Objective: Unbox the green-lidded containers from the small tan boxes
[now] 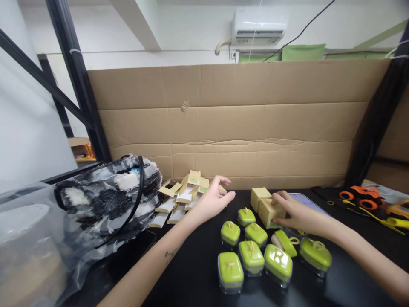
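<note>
My right hand (289, 213) has its fingers and thumb round a small tan cardboard box (266, 214), which stands on the black table. A second tan box (259, 196) touches it from behind on the left. My left hand (214, 199) is raised with fingers and thumb apart, holding nothing. Just left of it lies a pile of opened, flattened small boxes (179, 198). In front of the boxes stand several small clear containers with green lids (230, 268) and yellow loops. One green-lidded container (284, 243) lies tilted beside my right hand.
A black, white and grey furry bag (111, 196) and a clear plastic bag (35, 247) fill the left side. A cardboard panel (236, 123) closes off the back. At the right are an orange toy truck (362, 196) and a lilac flat object (308, 202).
</note>
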The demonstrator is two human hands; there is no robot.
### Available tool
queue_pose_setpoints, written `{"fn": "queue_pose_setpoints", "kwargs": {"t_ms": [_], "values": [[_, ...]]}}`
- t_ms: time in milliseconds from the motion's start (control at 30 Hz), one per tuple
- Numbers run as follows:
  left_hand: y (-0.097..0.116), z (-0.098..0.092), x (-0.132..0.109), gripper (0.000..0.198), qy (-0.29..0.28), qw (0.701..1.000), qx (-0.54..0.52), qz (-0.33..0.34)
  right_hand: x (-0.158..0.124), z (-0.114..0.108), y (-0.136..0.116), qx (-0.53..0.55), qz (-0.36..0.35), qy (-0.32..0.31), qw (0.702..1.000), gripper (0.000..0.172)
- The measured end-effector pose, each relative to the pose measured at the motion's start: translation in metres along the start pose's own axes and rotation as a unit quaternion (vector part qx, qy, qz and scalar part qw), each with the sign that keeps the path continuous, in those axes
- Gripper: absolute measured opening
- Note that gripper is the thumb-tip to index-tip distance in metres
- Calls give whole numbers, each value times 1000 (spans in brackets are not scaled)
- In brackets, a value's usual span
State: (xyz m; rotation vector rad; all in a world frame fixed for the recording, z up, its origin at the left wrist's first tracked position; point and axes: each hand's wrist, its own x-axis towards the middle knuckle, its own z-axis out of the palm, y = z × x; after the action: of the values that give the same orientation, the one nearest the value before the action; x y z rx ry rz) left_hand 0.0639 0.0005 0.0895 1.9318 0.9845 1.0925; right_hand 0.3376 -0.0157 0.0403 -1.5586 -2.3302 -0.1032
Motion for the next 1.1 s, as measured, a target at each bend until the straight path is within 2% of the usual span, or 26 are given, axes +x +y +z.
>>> {"fn": "queue_pose_setpoints", "kwargs": {"t_ms": [100, 167, 267, 333, 400, 500, 567, 733, 900, 933, 1067, 1100], "values": [[0, 5, -5, 18, -39, 999, 25, 10, -4, -7, -6, -5, 5, -4, 1000, 23], [1, 9, -8, 18, -45, 998, 48, 20, -7, -15, -10, -11, 2, 0, 1000, 24], [2, 17, -13, 31, -45, 994, 82, 54, -9, -26, -19, -3, -46, 48, 998, 42], [2, 24, -18, 56, -51, 985, 128, 104, -11, -29, -28, 9, -92, 102, 991, 46], [1, 29, -22, 75, -60, 965, 188, 173, -12, -28, -39, 25, -128, 145, 981, 43], [0, 32, -25, 71, -83, 929, 244, 266, -13, -22, -54, 64, -165, 188, 966, 41], [1, 30, -25, 69, -90, 915, 262, 292, -12, -15, -59, 71, -171, 214, 959, 41], [1, 26, -23, 75, -83, 910, 292, 284, -7, -2, -59, -16, -174, 277, 945, 37], [-5, 25, -21, 67, -85, 937, 261, 214, -9, -6, -58, -31, -182, 396, 900, 32], [-7, 24, -20, 63, -85, 940, 259, 204, -10, -8, -60, -13, -193, 389, 901, 27], [-11, 22, -19, 52, -77, 931, 285, 215, -16, -10, -70, 122, -214, 281, 927, 3], [-11, 21, -18, 52, -69, 925, 296, 227, -17, -8, -73, 147, -208, 269, 929, 9]]}}
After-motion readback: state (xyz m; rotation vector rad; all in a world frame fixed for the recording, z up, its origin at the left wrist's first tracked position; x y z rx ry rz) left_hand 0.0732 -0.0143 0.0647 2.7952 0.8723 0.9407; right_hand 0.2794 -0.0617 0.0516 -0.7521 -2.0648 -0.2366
